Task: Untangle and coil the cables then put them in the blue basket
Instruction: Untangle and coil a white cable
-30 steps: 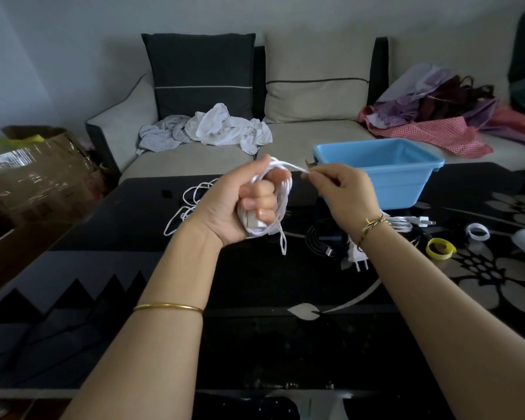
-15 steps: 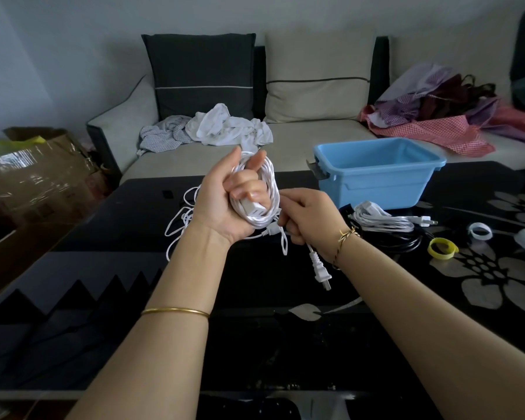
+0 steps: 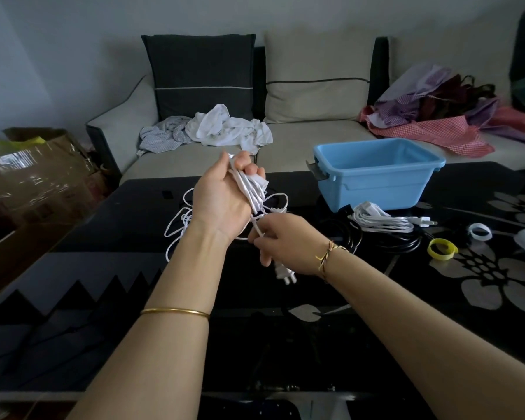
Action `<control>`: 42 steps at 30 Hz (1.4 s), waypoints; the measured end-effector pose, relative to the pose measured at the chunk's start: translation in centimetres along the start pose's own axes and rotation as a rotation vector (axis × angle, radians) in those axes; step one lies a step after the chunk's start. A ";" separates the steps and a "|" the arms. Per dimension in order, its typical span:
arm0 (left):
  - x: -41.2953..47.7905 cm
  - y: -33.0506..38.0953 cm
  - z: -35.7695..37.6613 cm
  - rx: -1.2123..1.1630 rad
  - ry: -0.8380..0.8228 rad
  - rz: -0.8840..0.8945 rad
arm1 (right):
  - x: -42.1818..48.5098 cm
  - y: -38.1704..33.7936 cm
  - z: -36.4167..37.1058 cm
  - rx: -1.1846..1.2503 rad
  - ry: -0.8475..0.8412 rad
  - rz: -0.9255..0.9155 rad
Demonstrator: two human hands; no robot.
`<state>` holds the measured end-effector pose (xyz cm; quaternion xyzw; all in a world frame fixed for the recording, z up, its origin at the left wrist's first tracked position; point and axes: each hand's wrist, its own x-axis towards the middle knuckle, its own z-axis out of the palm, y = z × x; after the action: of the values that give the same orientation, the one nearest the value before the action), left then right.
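The white cable (image 3: 253,190) is pinched near its plug (image 3: 285,274) by the right hand (image 3: 282,245), its coil gripped in the left hand (image 3: 223,204) above the table (image 3: 285,344); beyond, a bundled white cord (image 3: 382,221) and black cable (image 3: 405,246) lie against the blue basket (image 3: 376,180), by the far edge

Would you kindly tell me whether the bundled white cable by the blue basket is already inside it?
No, the bundled white cable lies on the black table in front of the blue basket, outside it.
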<state>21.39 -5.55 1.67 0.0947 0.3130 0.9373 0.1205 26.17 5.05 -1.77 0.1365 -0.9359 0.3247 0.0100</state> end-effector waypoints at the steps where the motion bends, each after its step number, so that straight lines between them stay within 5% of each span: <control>1: 0.2 -0.1 0.0 0.056 0.048 0.006 | -0.2 -0.3 -0.2 -0.031 0.003 -0.014; 6: 0.2 -0.9 -0.2 0.498 0.128 -0.024 | -1.2 -2.1 -2.1 -0.302 0.210 -0.087; 11: -1.1 -1.6 0.4 0.890 0.022 -0.092 | -0.9 -1.3 -3.9 -0.155 0.301 -0.215; 17: -0.9 -1.7 0.9 0.931 -0.033 -0.220 | -0.8 0.2 -4.2 -0.041 0.385 -0.242; 24: -0.8 -2.2 0.9 0.946 0.050 -0.352 | -0.2 1.6 -4.1 -0.101 0.304 -0.268; 29: -1.0 -2.2 1.0 0.843 0.057 -0.504 | -0.6 1.5 -3.8 0.186 0.134 -0.237; 33: -1.2 -2.1 1.6 0.710 0.074 -0.555 | -0.2 1.9 -3.7 0.043 0.198 -0.282; 42: -1.3 -1.7 2.0 0.701 0.063 -0.551 | -0.1 2.4 -3.4 0.139 0.270 -0.265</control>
<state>23.40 -3.45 2.06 0.0142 0.6290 0.7098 0.3168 25.37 8.93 -0.51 0.2142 -0.8751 0.3999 0.1685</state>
